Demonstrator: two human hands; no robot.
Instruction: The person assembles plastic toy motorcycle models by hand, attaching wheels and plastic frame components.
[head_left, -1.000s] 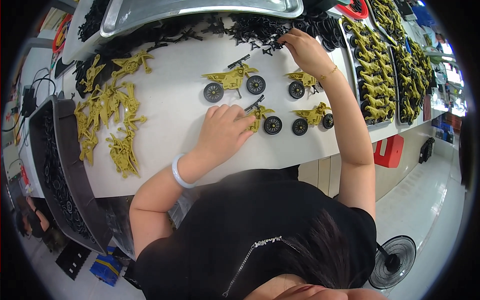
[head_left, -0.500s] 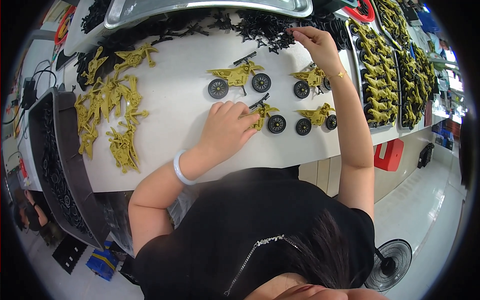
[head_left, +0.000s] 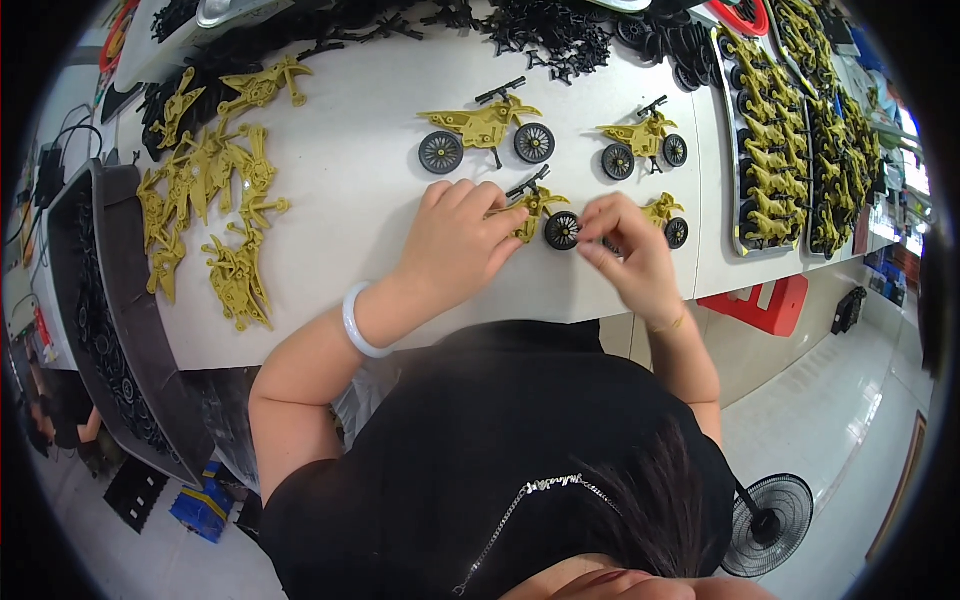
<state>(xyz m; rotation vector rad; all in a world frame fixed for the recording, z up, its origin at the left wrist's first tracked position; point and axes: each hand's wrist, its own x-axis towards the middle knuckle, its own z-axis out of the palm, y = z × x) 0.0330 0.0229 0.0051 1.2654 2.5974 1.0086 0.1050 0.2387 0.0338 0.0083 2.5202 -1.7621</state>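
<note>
My left hand (head_left: 455, 240) is closed over the rear of a yellow toy motorbike (head_left: 532, 222), pressing it against the white table (head_left: 340, 200). Its front wheel and black handlebar show; its rear wheel is hidden. Close beside that front wheel, my right hand (head_left: 632, 250) has its fingers drawn together; whatever is in them is too small to make out. Behind my right hand lies another yellow toy motorbike (head_left: 662, 210), partly covered. Farther back are two more, one motorbike (head_left: 482, 130) on the left and one motorbike (head_left: 640, 137) on the right, each with wheels, handlebar and stand.
Yellow motorbike body parts (head_left: 215, 180) are heaped on the left. Small black parts (head_left: 550, 45) pile up at the back, with black wheels (head_left: 690, 60) beside them. Trays of motorbikes (head_left: 775, 150) stand at right. A grey bin (head_left: 160, 300) of black parts borders the table's left side.
My right hand has come back from the pile of small black parts to the front wheel of the held motorbike. My left hand keeps its hold. The view has shifted slightly.
</note>
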